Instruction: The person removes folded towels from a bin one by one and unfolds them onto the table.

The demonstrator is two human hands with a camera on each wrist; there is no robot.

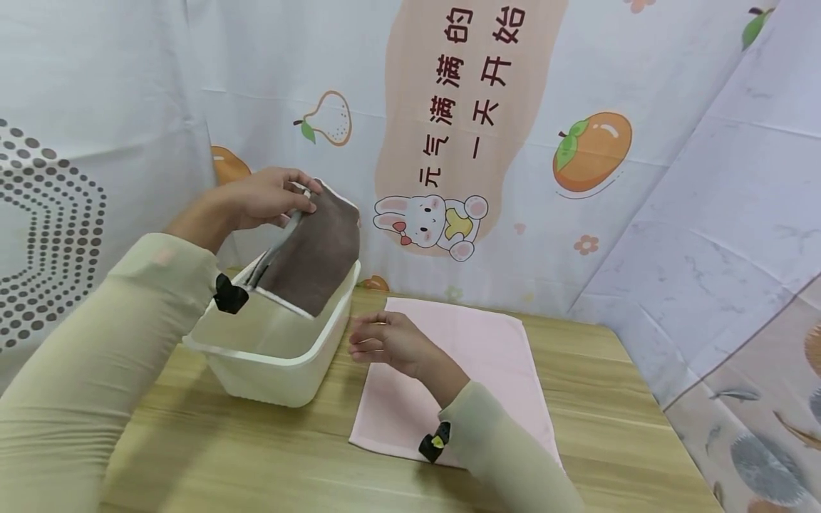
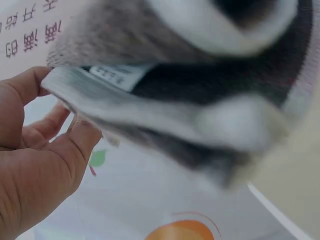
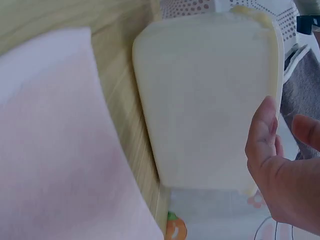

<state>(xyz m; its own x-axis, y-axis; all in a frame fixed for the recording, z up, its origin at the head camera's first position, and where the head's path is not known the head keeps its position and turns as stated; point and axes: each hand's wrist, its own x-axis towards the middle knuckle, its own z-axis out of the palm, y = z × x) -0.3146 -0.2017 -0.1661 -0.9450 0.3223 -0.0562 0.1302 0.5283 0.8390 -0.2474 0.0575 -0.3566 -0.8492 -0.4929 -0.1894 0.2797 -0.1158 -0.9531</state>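
Observation:
My left hand pinches a folded grey-brown towel by its upper edge, over the white plastic bin. White trim runs along the towel's borders, and a small white label shows between its folds in the left wrist view. Thumb and fingers meet at that towel's edge. Beside the bin's right wall, my right hand hovers with fingers loosely bent and nothing in them. Beneath it a pink towel lies flat on the table.
The wooden table extends to the right and front of the pink towel. A printed curtain with fruit and a rabbit hangs close behind the bin, and a marble-patterned cloth hangs on the right.

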